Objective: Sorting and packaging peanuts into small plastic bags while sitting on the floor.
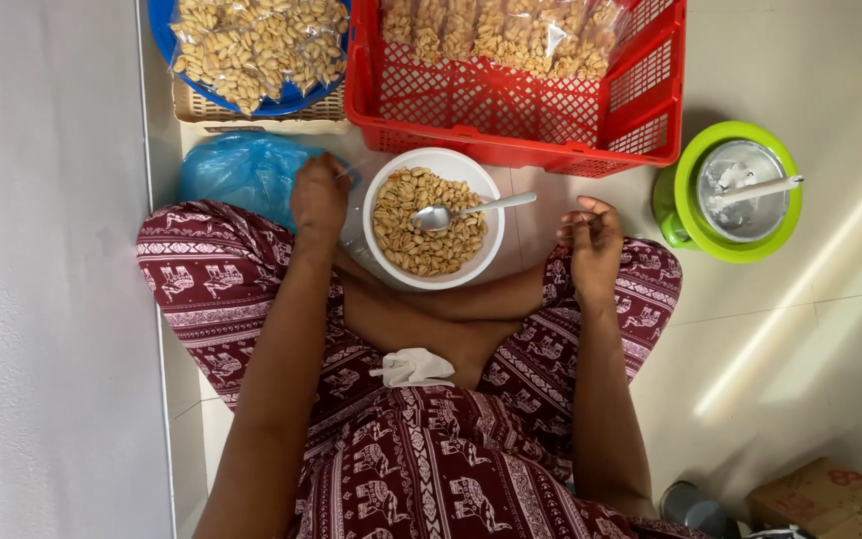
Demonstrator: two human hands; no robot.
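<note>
my left grip rests half curled, holding nothing i can make out, just left of the white bowl of peanuts. my right grip hangs loosely open, empty, beside the spoon; beyond sits the red basket.

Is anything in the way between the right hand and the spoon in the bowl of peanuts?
Nothing visible. The right hand hangs open just beside the spoon, whose handle sticks out over the white bowl's rim toward it, with only bare floor between them.

Left hand curled knuckles-up, right hand loosely open (fingers bent, empty), forearms reaching forward over crossed legs
</note>
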